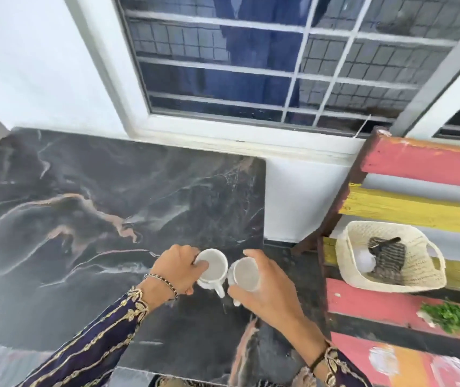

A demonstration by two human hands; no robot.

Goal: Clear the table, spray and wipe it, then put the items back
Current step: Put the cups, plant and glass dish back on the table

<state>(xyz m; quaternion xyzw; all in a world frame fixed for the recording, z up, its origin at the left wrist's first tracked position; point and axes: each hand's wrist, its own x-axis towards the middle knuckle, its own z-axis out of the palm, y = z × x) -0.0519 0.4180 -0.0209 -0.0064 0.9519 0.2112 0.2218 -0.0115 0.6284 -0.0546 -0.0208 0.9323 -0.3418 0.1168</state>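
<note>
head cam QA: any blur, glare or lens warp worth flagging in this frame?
Head view: wide-angle warp bows the window and tilts the bench; light is soft and even, shadows faint; the table carries a pale sheen near its lower-left edge; whole frame slightly soft, yet the left hand on the left mug and right hand on the right mug read clearly.

Black veined table, white mugs, pink-yellow bench.

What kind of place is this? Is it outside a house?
Probably a porch just outside a house: a barred window in a white wall, a striped wooden bench with a basket on it, and a dark marble table.
</note>
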